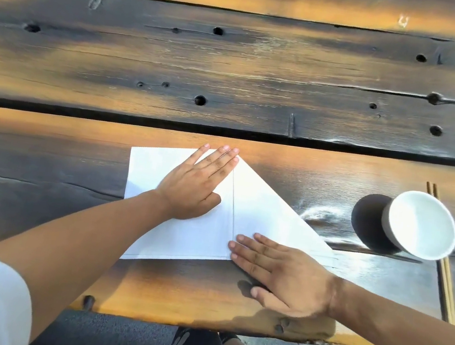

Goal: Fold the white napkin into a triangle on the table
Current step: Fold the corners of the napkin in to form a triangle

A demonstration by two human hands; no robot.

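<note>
1. The dark, weathered wooden plank bench [262, 83] showed knot holes, long cracks and warm orange glare; grey ground lay below its near edge.
2. The flat white paper napkin [262, 206] lay on the nearest plank, its right part a smooth triangle, a straight crease down the middle.
3. The left hand [193, 185] pressed palm-down on the napkin's left half, its grip spread flat, pinching nothing.
4. The right hand [284, 279] lay flat on the napkin's near corner, grip likewise spread.
5. Right of that hand stood a round white ceramic bowl [420, 225], touching thin wooden chopsticks [446, 279].
</note>
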